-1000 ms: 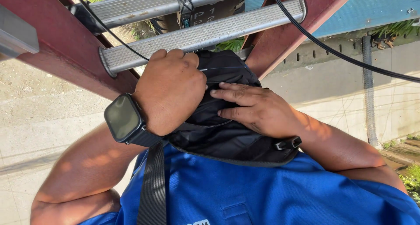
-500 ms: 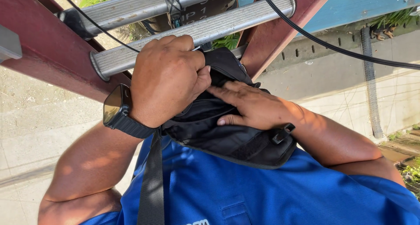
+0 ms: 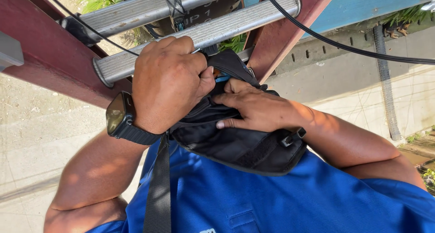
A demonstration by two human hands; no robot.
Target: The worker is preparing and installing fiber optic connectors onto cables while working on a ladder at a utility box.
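Note:
A black pouch bag [image 3: 244, 147] hangs on a black strap [image 3: 158, 187] against my blue shirt [image 3: 272, 201]. My left hand [image 3: 170, 81], with a dark watch [image 3: 118, 117] on its wrist, grips the top edge of the pouch in a fist. My right hand [image 3: 258, 108] lies across the pouch's front with fingers pressed near its zipper opening, holding it. A bit of blue and orange shows at the opening, between the two hands.
Two metal ladder rungs [image 3: 204, 31] run between dark red side rails [image 3: 50, 56] just above my hands. A black cable [image 3: 344, 45] crosses at the upper right. Concrete ground [image 3: 27, 147] and a drain channel [image 3: 385, 79] lie far below.
My left hand has shifted up along the pouch's top edge and squeezed tighter. The right hand's fingers have slid toward the opening, and the pouch has risen closer to the rungs.

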